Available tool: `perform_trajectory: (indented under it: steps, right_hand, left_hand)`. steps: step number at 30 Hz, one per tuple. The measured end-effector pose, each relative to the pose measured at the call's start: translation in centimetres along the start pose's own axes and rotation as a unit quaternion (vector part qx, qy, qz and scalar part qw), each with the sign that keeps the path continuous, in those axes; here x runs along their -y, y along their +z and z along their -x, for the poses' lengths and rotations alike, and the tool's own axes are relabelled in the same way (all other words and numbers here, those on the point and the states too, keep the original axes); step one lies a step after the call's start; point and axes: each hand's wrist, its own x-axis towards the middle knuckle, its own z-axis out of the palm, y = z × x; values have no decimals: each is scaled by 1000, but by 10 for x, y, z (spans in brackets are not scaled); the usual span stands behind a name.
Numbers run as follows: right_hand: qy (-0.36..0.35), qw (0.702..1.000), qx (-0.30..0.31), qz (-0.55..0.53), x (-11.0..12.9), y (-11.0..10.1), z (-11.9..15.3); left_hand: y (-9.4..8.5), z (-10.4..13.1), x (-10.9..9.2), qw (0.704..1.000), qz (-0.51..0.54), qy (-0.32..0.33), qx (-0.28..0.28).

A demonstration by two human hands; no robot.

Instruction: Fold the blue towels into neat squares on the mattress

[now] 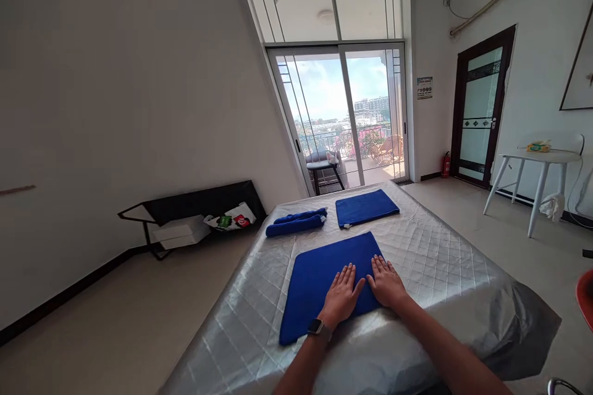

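A flat blue cloth (315, 278) lies on the silver quilted cover of a bed or table (430, 253). Near the middle of the cloth, my left hand (341, 296), with a watch at the wrist, rests palm down, fingers stretched out. My right hand (386, 281) lies flat at the cloth's right edge, its fingers also extended. Neither hand grips anything. Beyond them is a second flat blue cloth (367, 207), and to its left sits a narrow folded or rolled blue cloth (296, 222).
A low black-framed rack (199, 200) holding a white box and a bag stands by the left wall. A white chair (546, 157) with a tissue pack is at the right. Sliding glass doors (347, 117) are behind the covered surface; part of a red object (586, 296) shows at the right edge.
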Motion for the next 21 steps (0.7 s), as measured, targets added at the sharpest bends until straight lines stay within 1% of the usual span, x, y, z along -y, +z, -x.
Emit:
perform_trajectory:
  steps: [2, 4, 6, 7, 9, 11, 14, 16, 21]
  right_hand:
    - [3, 1000, 2, -5, 2, -3, 1]
    - [5, 1000, 7, -7, 2, -5, 2]
    - [7, 1000, 10, -6, 3, -6, 2]
    - [7, 1000, 11, -4, 3, -6, 1]
    - [10, 1000, 17, 3, 4, -8, 1]
    - [13, 1000, 23, 13, 3, -8, 2]
    - [12, 999, 23, 23, -1, -6, 6]
    - [9, 999, 24, 24, -4, -4, 9]
    - [9, 999, 31, 29, -6, -2, 17]
  left_hand:
    - [2, 23, 31, 1000, -13, -26, 1]
    - [4, 48, 62, 997, -26, -76, 1]
    - [6, 70, 86, 991, -28, -130, -9]
    - [6, 79, 94, 988, -26, -154, -17]
    - [5, 91, 101, 981, -23, -192, -31]
    - [4, 94, 99, 976, -23, -213, -36]
    - [3, 92, 92, 977, -23, -207, -34]
    - [5, 90, 91, 979, -20, -202, -30]
    - [17, 92, 106, 983, -18, -182, -34]
